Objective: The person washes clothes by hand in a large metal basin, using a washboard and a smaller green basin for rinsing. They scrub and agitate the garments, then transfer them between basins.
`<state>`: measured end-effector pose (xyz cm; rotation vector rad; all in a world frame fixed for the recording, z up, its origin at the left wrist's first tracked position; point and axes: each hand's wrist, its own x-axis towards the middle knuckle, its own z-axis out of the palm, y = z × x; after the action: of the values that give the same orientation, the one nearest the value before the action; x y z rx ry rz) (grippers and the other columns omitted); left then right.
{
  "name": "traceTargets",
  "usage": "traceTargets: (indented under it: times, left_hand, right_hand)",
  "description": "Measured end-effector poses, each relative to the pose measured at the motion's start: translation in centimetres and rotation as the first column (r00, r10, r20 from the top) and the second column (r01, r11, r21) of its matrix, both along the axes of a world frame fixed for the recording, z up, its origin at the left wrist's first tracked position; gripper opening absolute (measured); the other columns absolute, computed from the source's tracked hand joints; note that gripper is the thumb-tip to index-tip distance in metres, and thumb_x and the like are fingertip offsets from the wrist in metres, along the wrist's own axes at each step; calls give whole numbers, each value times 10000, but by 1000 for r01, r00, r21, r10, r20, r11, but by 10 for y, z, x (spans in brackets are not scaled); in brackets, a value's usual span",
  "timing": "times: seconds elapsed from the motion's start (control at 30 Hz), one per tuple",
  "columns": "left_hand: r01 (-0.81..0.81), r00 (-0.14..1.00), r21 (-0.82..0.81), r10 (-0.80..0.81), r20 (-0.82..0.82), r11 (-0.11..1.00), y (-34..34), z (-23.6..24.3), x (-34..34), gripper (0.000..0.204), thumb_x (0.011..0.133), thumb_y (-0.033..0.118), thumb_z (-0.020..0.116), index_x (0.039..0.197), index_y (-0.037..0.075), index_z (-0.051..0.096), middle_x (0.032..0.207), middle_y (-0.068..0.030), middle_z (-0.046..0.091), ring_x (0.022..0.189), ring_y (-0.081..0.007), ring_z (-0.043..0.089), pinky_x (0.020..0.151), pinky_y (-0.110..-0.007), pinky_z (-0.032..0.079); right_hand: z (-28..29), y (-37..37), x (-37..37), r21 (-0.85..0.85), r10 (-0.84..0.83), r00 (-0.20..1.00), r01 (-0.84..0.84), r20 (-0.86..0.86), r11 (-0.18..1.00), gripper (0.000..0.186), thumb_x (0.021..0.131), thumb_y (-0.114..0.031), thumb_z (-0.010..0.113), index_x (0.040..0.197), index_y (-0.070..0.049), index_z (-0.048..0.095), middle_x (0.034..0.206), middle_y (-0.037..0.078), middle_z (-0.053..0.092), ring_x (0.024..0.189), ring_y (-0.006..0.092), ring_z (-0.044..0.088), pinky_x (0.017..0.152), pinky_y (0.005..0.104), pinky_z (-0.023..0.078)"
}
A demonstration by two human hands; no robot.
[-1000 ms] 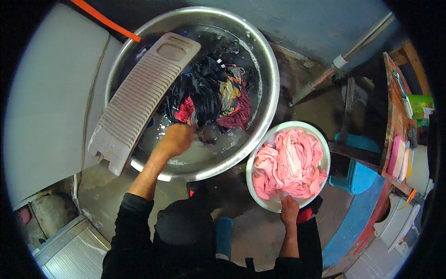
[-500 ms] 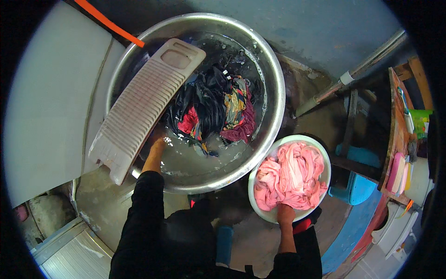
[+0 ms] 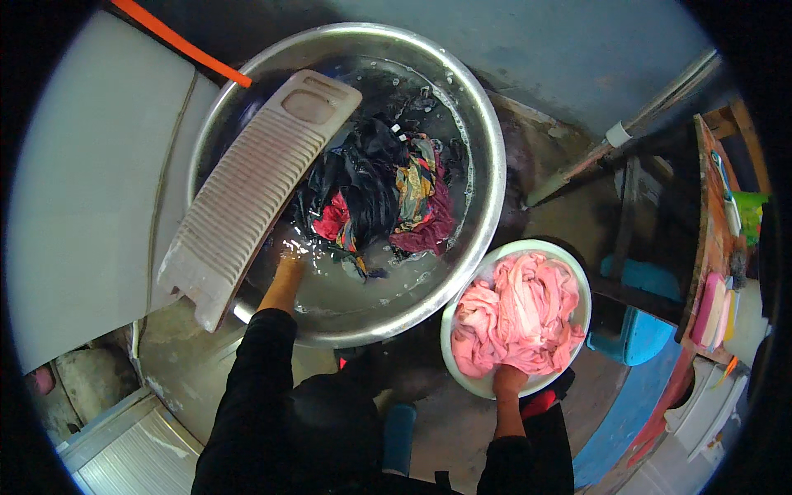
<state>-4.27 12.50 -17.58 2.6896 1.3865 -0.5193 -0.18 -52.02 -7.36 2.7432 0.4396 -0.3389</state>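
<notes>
A wide metal basin (image 3: 494,202) holds cloudy water and soaked dark clothes (image 3: 355,190) with red, maroon and patterned parts. My left hand (image 3: 286,275) reaches into the water at the basin's near left; its fingers are under the surface, close to the clothes. A pale ribbed washboard (image 3: 247,177) lies slantwise across the basin's left side. To the right, a smaller white-green tub (image 3: 448,346) is filled with wet pink cloth (image 3: 524,309). My right hand (image 3: 509,381) is in the tub's near side against the pink cloth, its fingertips hidden by the folds.
An orange strip (image 3: 181,43) reaches the basin's far left rim. A pipe (image 3: 615,136) slants down beyond the tub. At the right stand a blue plastic container (image 3: 639,334) and a wooden shelf (image 3: 701,239) with brushes (image 3: 711,309). A white panel (image 3: 91,190) borders the left.
My left hand has shifted slightly right and nearer the clothes in the water. The right hand stays at the pink cloth, almost unmoved.
</notes>
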Motion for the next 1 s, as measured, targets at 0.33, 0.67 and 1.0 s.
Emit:
traceTargets:
  times: [0.33,0.67,1.0]
  left_hand:
    - [-10,999,-24,9,-45,1000,6,4,7,323,797,207,543,1067,50,625,1133,-200,590,1065,-310,577,885,-397,473]
    - [77,934,-193,-139,-330,978,-28,62,23,311,804,198,546,1067,55,631,1143,-183,592,1076,-296,574,893,-383,471]
    - [-32,929,-192,-42,-368,981,-59,96,62,299,812,189,548,1066,59,636,1152,-166,594,1088,-282,572,901,-369,469]
  right_hand:
    - [-3,-14,1,-68,-111,968,98,-227,993,316,776,-212,563,1067,-110,632,1001,123,646,917,300,629,794,436,483]
    - [23,12,9,3,-163,946,171,-281,985,274,766,-219,577,1004,-102,647,963,123,654,884,297,633,759,424,492]
    - [-3,-21,-5,29,-109,981,116,-163,993,218,780,-234,553,914,-114,676,935,111,664,854,294,635,719,428,487]
